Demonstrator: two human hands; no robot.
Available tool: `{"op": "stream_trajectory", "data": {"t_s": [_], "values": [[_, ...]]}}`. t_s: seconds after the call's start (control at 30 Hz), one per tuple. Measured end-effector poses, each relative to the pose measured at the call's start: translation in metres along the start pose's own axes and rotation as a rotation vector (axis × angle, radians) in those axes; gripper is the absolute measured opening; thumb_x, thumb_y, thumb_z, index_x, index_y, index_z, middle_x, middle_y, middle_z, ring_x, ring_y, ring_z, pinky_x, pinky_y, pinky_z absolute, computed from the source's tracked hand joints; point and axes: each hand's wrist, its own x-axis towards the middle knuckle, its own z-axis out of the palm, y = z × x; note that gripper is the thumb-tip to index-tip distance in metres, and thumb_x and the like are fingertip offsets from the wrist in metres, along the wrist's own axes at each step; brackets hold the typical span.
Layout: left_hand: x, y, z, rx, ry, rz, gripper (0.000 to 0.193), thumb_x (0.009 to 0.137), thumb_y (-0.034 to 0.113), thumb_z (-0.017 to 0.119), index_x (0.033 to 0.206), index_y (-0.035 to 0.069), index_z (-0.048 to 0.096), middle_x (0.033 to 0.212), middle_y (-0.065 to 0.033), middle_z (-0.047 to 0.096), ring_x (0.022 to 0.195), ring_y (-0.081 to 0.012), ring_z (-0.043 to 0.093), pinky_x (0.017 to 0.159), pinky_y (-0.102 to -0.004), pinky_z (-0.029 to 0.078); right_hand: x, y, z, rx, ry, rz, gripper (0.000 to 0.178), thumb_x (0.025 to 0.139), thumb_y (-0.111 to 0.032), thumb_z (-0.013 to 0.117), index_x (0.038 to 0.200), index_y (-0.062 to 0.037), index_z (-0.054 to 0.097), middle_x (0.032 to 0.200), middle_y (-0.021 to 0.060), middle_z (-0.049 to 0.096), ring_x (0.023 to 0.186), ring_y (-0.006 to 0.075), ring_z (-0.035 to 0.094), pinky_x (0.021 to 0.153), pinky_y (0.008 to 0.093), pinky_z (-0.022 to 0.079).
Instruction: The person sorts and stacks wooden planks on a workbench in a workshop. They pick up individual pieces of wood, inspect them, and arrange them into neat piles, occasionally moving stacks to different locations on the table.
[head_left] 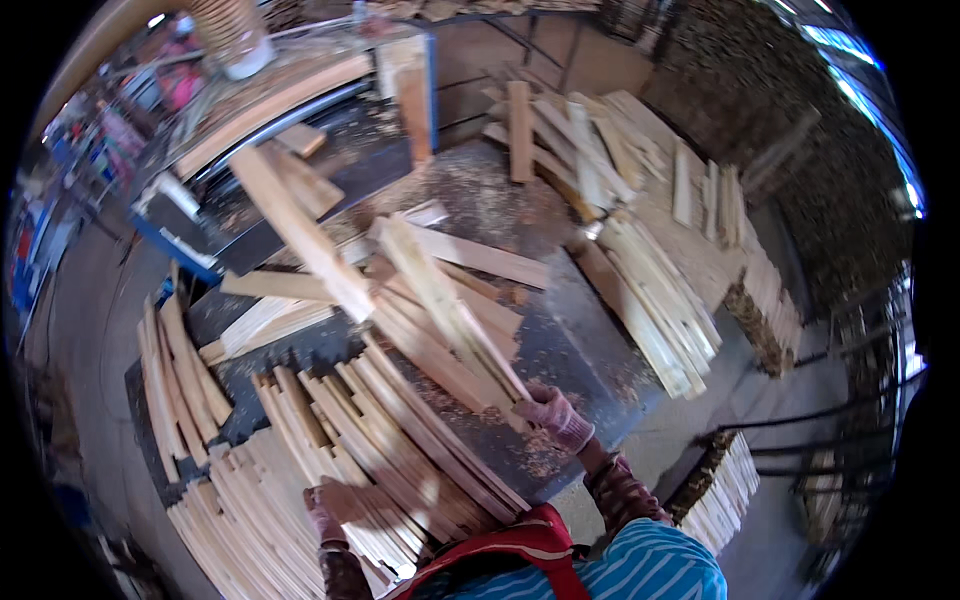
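My right hand [555,415], in a pinkish work glove, is closed on the near end of a long pale wooden slat [445,305]. The slat slants away to the far left over a heap of loose boards [415,345] on the dark tabletop. My left hand [328,508], also gloved, is over a row of slats [385,450] lined up side by side at the near edge. Its fingers look loosely spread, with nothing seen in them, though they are slightly blurred.
A machine [300,130] with a blue frame stands at the far left, a board [300,230] sticking out of it. Stacked slats [650,300] lie on the right. Curved offcuts [180,370] sit at the left, a bundle [722,490] on the floor at right. Shavings litter the table.
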Motion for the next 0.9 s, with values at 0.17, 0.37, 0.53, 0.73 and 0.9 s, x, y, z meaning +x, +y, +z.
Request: {"op": "stream_trajectory", "data": {"t_s": [0.17,0.37,0.53,0.73,0.9], "values": [[0.002,0.028,0.026,-0.376,-0.12,-0.055,0.025,0.096,0.034,0.058,0.089,0.01,0.056,0.089,-0.0035,0.062,0.081,-0.0188,0.058,0.074,-0.0385,0.05,-0.047,0.103,-0.108,-0.426,0.642,0.162,0.039,0.094,-0.032,0.064,0.121,-0.0047,0.068,0.093,0.0021,0.072,0.072,0.0145,0.065,0.064,0.0322,0.053],[0.002,-0.006,0.009,-0.81,-0.158,-0.153,0.017,0.093,0.026,0.049,0.08,0.017,0.056,0.084,-0.0041,0.055,0.081,-0.022,0.051,0.07,-0.0417,0.045,-0.087,0.161,-0.275,-1.02,0.877,0.573,0.024,0.089,-0.03,0.058,0.101,-0.0177,0.074,0.1,0.0198,0.07,0.098,0.0369,0.067,0.082,0.047,0.053],[-0.012,-0.019,0.024,-0.593,0.097,-0.085,0.028,0.095,0.031,0.052,0.08,0.009,0.061,0.076,-0.0024,0.057,0.074,-0.0199,0.053,0.071,-0.0388,0.047,-0.028,0.118,-0.322,-1.445,0.889,0.622,0.032,0.088,-0.03,0.062,0.107,-0.005,0.067,0.111,0.0202,0.067,0.098,0.0402,0.065,0.087,0.0491,0.053],[-0.013,-0.023,-0.005,-0.634,0.168,-0.164,0.018,0.09,0.018,0.069,0.1,0.004,0.065,0.089,-0.0062,0.068,0.08,-0.0177,0.063,0.068,-0.0323,0.052,0.178,0.0,-0.141,-1.061,0.26,-0.235,0.052,0.094,-0.035,0.06,0.136,-0.0057,0.054,0.133,0.0161,0.059,0.124,0.0313,0.056,0.101,0.0405,0.046],[0.003,0.087,0.061,0.144,0.203,-0.06,0.044,0.09,0.031,0.07,0.12,0.001,0.06,0.105,-0.0083,0.069,0.095,-0.0217,0.065,0.083,-0.035,0.052,0.282,-0.126,0.045,-0.602,0.122,-0.762,0.064,0.089,-0.035,0.067,0.138,0.0025,0.048,0.133,0.022,0.056,0.122,0.0333,0.056,0.106,0.0381,0.044]]}}
